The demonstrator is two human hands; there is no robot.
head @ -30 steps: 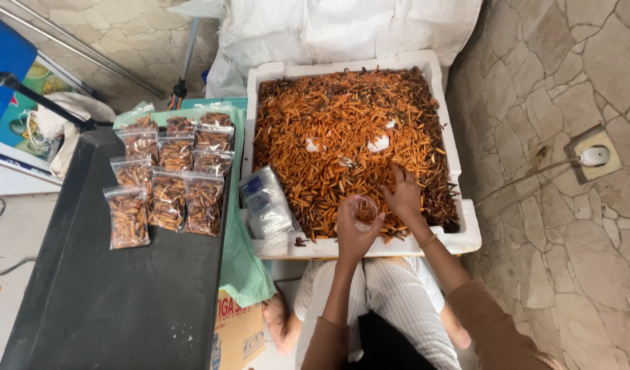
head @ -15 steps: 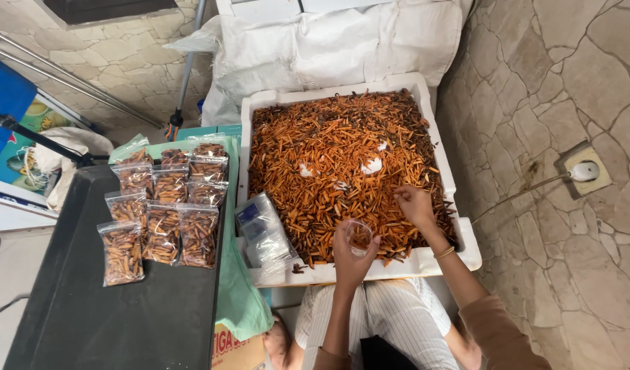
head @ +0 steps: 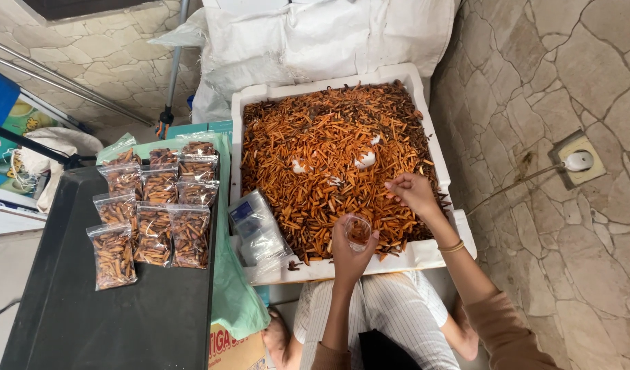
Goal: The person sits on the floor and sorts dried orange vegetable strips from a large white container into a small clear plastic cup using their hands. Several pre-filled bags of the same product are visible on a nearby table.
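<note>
Against a stone-tiled wall, a white foam tray (head: 424, 253) brims with orange snack sticks (head: 329, 151). The left hand (head: 349, 250) grips a small clear bag (head: 358, 231) over the near rim; the right hand (head: 412, 193) pinches sticks, which could miss that narrow mouth.

A white foam box (head: 424, 255) is filled with orange-brown dried sticks (head: 329, 157). At the box's near edge, the left hand (head: 351, 248) grips a small clear bag (head: 358, 231), mouth upward. The right hand (head: 412, 194) rests on the sticks, fingers pinched, just right of that bag. Left of the box lies a stack of empty clear bags (head: 259, 229); further left, filled packets (head: 154, 209) lie in rows on a black table (head: 109, 322).
</note>
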